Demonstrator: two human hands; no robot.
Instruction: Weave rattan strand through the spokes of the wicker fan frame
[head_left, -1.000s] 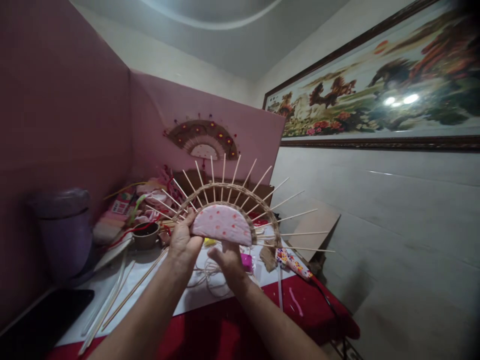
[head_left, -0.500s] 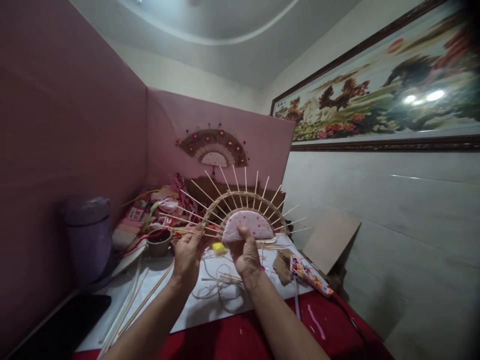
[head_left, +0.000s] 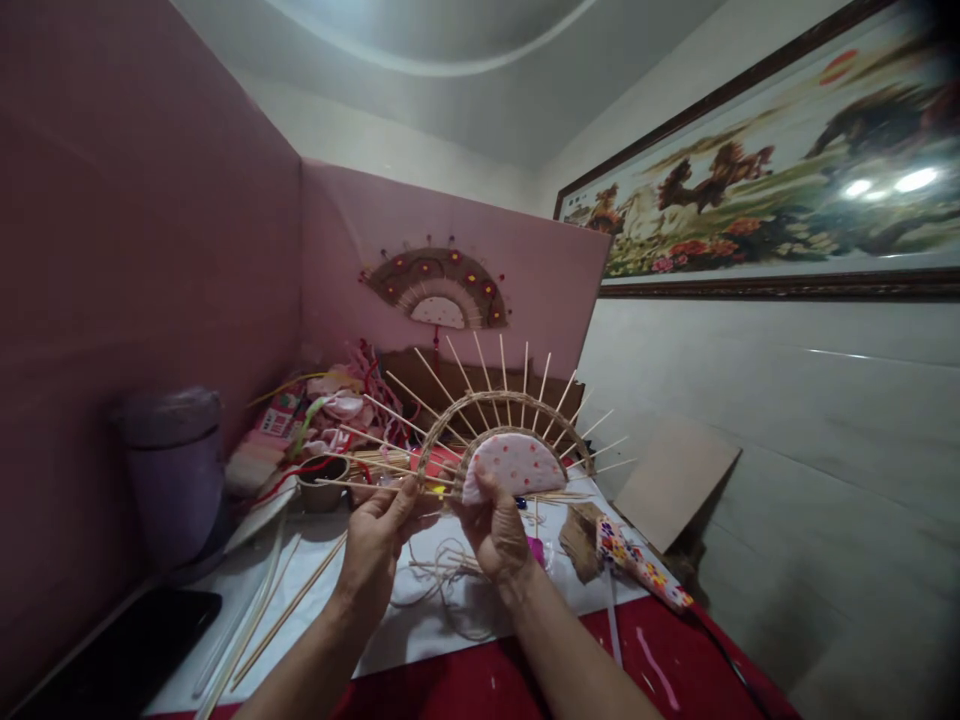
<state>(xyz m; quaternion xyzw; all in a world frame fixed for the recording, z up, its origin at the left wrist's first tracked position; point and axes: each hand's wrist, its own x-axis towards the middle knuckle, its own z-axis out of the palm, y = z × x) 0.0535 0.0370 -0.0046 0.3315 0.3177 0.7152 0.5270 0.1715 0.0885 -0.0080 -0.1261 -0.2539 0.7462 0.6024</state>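
Observation:
Both hands hold up a half-round fan frame (head_left: 514,467) above the table. Its centre is a white padded half-disc with red dots, thin sticks radiate from it, and a braided cord arch runs across them. My left hand (head_left: 381,520) pinches the frame's left end, where the lowest sticks meet the cord. My right hand (head_left: 491,525) grips the padded centre at its lower left, thumb on the front and the other fingers behind. Beneath the hands, a loose tangle of twine (head_left: 450,575) lies on a white sheet (head_left: 405,635).
A finished fan (head_left: 439,285) hangs on the pink panel. At left stand a lidded purple container (head_left: 172,480) and a small pot (head_left: 322,485); a black phone (head_left: 127,650) lies in front. A flower-patterned glue gun (head_left: 641,565) with a cord lies right, near brown burlap (head_left: 581,540).
The view has shifted slightly, so the surroundings sit differently in it. The fan frame has tilted a little, its left end lower. Both hands keep their hold.

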